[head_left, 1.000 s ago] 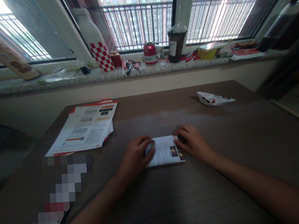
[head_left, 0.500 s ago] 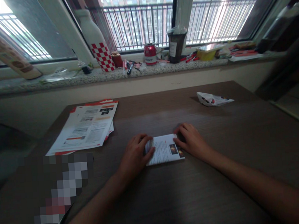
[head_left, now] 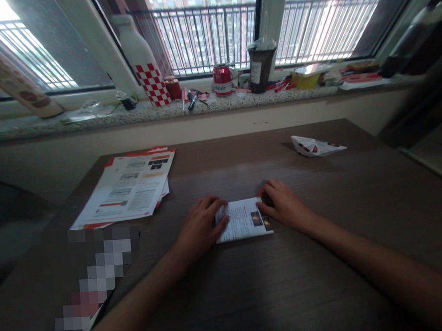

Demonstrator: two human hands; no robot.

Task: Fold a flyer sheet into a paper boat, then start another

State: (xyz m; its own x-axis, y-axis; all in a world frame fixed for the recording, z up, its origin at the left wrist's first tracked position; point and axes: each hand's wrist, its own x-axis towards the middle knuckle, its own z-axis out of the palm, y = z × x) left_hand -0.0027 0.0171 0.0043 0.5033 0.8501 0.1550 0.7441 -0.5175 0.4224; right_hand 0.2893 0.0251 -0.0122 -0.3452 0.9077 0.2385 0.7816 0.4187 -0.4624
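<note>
A folded sheet of printed paper (head_left: 243,221) lies flat on the table in front of me, with text and two small dark pictures facing up. My left hand (head_left: 202,224) holds its left side, the thumb on top of the paper and the index finger at the upper left corner. At the upper right corner, my right hand (head_left: 283,204) pinches the edge with bent fingers. Some of the right fingertips are hidden behind the hand. Farther back on the right sits a folded paper boat (head_left: 315,146) made of similar printed paper.
A stack of printed sheets (head_left: 132,186) lies at the table's left. Nearer me is a pixelated, blurred-out object (head_left: 96,280) beside my left forearm. Behind the brown table (head_left: 228,160), the windowsill (head_left: 109,115) carries a checkered bottle (head_left: 152,82), a red can (head_left: 222,79) and a dark cup (head_left: 260,65).
</note>
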